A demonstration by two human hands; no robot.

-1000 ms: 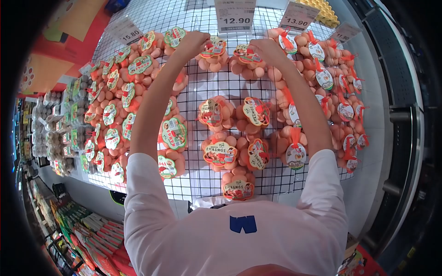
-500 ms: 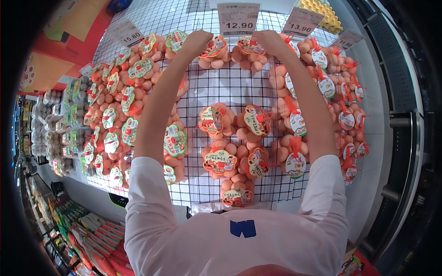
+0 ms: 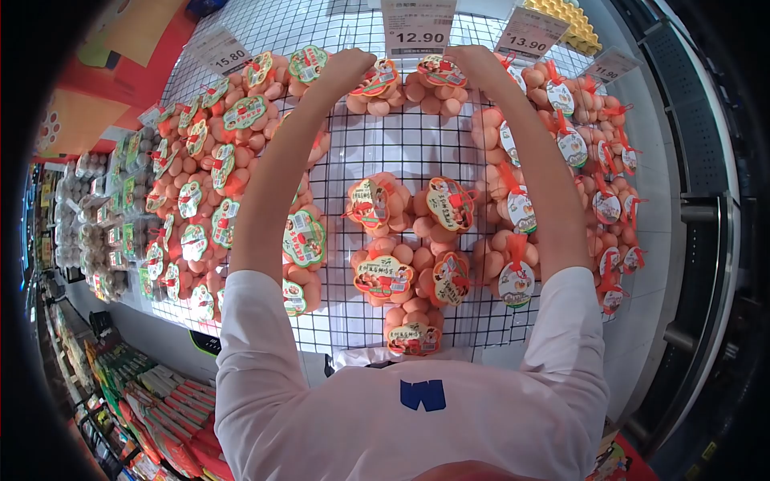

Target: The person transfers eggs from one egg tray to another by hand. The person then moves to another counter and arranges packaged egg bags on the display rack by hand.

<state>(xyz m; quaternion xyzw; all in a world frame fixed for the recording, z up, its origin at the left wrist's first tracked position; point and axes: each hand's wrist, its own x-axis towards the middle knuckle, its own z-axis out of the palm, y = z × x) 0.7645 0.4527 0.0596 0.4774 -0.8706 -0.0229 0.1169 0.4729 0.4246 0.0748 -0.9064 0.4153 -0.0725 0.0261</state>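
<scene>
Both my arms reach to the far side of a white display surface with a dark wire grid (image 3: 401, 144). My left hand (image 3: 353, 66) is closed at the top edge of a net bag of eggs (image 3: 375, 103) with a red and green label. Beside it, my right hand (image 3: 473, 64) is closed at a similar bag of eggs (image 3: 437, 98). The fingertips of both hands are largely hidden. Nearer to me, several more bags sit in the middle, among them one with a flower-shaped label (image 3: 384, 276) and one at the front edge (image 3: 413, 330).
Labelled egg bags (image 3: 188, 200) are heaped on the left, and bags with white oval tags (image 3: 516, 282) on the right. A price sign (image 3: 419, 30) stands behind my hands. Plastic egg cartons (image 3: 120, 200) are stacked at far left; yellow egg trays (image 3: 571, 22) lie at back right.
The view has shifted slightly. Both hands stay at the two far egg bags, which have barely moved.
</scene>
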